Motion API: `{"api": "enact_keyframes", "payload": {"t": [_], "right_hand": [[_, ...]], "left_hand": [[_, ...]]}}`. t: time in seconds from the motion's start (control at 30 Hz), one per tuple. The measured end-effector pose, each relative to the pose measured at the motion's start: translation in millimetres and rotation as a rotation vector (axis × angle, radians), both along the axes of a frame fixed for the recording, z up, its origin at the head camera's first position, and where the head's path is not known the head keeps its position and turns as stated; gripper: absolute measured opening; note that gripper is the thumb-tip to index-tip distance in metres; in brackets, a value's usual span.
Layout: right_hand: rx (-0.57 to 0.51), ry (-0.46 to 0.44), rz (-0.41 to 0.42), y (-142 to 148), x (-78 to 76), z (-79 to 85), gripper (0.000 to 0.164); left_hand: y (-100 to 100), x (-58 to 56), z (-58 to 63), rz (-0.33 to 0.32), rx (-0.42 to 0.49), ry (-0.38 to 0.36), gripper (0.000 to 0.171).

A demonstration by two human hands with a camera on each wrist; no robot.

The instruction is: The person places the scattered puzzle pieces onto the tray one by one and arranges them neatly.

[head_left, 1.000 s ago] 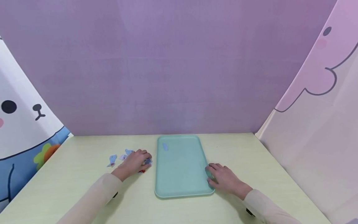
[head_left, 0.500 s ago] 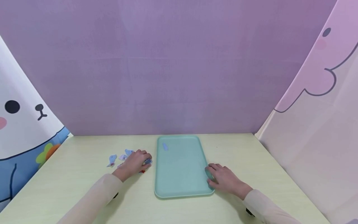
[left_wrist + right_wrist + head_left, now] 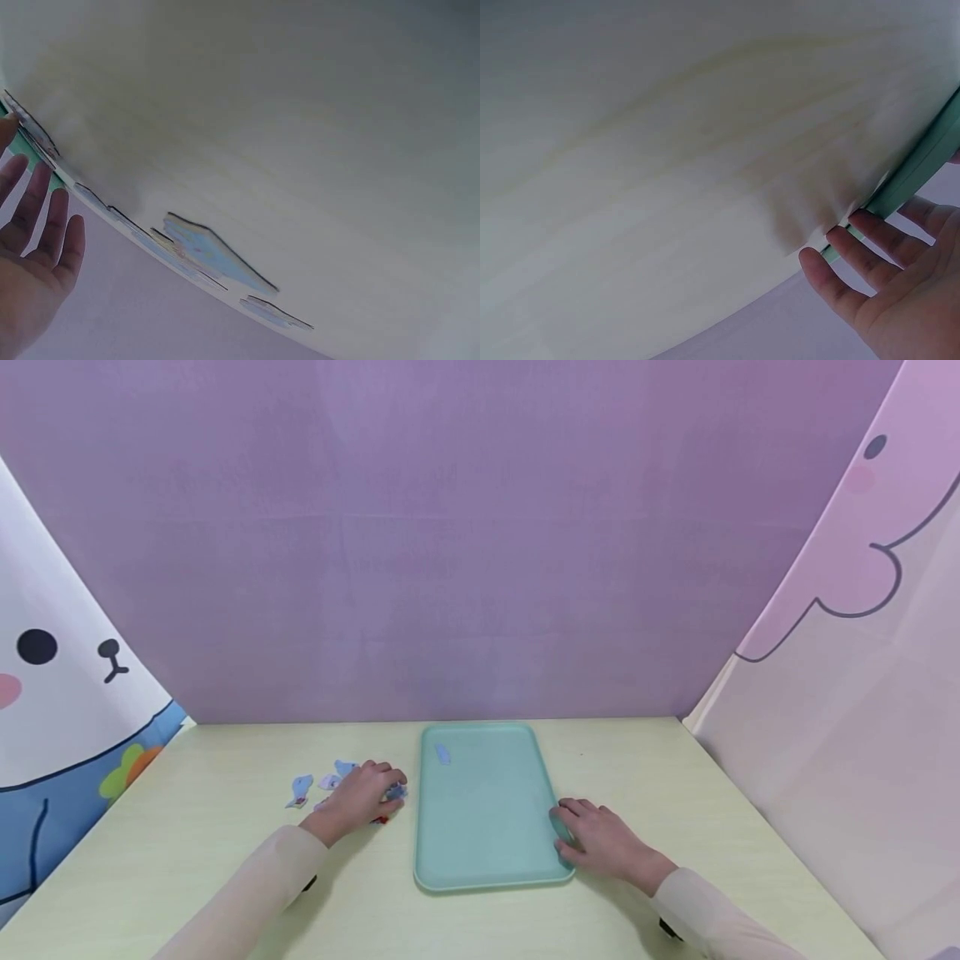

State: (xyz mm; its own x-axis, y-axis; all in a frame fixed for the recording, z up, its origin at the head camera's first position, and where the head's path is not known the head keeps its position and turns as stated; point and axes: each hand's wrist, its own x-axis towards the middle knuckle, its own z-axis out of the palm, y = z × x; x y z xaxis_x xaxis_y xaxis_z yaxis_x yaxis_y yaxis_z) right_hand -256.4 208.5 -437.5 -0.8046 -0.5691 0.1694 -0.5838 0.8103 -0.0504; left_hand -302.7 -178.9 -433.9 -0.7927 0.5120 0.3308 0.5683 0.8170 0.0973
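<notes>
Several flat, irregularly cut, blue-printed puzzle pieces (image 3: 302, 787) lie on the table left of the green tray (image 3: 487, 827). My left hand (image 3: 363, 795) rests over the right end of this group, its thumb and fingertips at a blue piece (image 3: 396, 792); a red-marked piece (image 3: 382, 819) shows below the thumb. In the left wrist view the fingers (image 3: 51, 229) are spread and relaxed. My right hand (image 3: 602, 839) rests at the tray's right edge, its index finger and thumb over the rim. The right wrist view shows its other fingers (image 3: 866, 259) loosely extended beside the tray.
One small light-blue piece (image 3: 443, 753) lies in the tray's upper left part. The pale table (image 3: 645, 760) ends at a purple backdrop (image 3: 480, 543). Printed cloths with cartoon figures hang on the left and right.
Both hands, the tray and the pieces stay in place. Only the head view shifts very slightly, seen in the cloth at the left.
</notes>
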Motion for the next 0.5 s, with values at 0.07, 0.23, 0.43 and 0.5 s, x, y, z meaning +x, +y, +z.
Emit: {"api": "enact_keyframes", "payload": {"t": [0.07,0.23,0.43,0.5], "right_hand": [[0.000,0.004,0.002,-0.1,0.1,0.1,0.044],[0.000,0.009,0.005,-0.2,0.0,0.4,0.043],[-0.002,0.005,0.007,-0.6,-0.2,0.1,0.043],[-0.001,0.005,0.007,-0.6,-0.3,-0.2,0.044]], "left_hand": [[0.0,0.4,0.9,0.004,0.003,0.002,0.024],[0.0,0.8,4.4,0.022,0.013,0.022,0.025],[0.8,-1.9,7.6,0.018,0.028,0.060,0.025],[2.2,-3.8,8.1,0.012,0.035,0.074,0.025]]}}
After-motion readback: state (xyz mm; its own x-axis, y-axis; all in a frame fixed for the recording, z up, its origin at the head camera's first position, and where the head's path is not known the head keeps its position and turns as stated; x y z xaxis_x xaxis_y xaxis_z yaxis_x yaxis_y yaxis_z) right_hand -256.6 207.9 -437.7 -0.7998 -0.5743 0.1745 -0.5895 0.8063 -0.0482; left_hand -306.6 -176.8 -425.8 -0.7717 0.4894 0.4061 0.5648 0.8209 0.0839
